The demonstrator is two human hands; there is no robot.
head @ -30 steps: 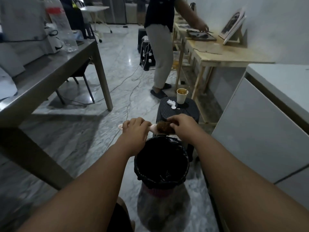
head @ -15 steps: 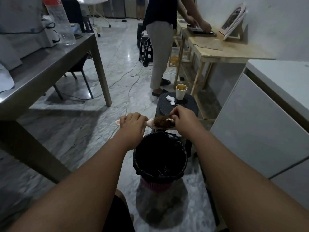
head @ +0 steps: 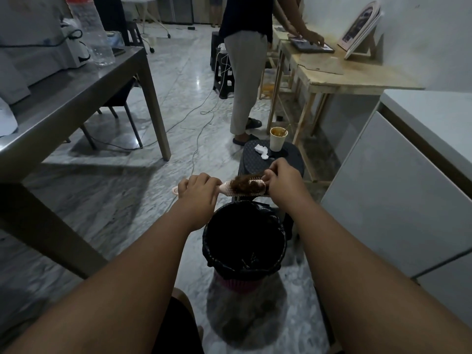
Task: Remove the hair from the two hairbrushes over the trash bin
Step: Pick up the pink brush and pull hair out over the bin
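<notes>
A pink hairbrush is held level just beyond the far rim of the trash bin, which has a black liner. My left hand is wrapped around the brush handle. A thick clump of brown hair covers the bristles. My right hand pinches that hair at the brush's right end, where some pale bristles show. A second hairbrush is not visible.
Behind the bin stands a dark stool with a paper cup and a crumpled tissue. A person stands at a wooden table. A metal table is at left, a white cabinet at right, cables cross the floor.
My right hand has shifted toward the brush's right end and pulled at the hair, so some bristles show there. The view has tilted up slightly.
</notes>
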